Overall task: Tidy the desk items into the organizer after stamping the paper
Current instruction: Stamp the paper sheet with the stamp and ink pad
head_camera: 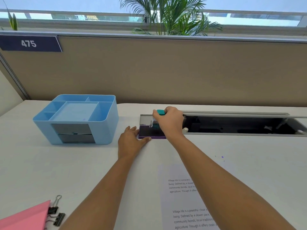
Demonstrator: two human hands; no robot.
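Observation:
My right hand (169,121) is closed around a teal-topped stamp (160,112), whose lower end rests on the dark pad of an open purple ink pad (146,132). The ink pad's shiny lid (145,120) stands open behind it. My left hand (131,141) lies flat on the desk, its fingers and thumb touching the ink pad's left and front edges. A printed paper (181,196) lies near me, partly under my right forearm. The light blue organizer (76,118) stands to the left, its top compartments empty and two grey drawers in front.
Pink paper (25,218) lies at the near left corner with two black binder clips (57,213) beside it. An open cable tray (240,125) is sunk into the desk on the right. A tan partition (166,72) runs behind the desk, with plants beyond it.

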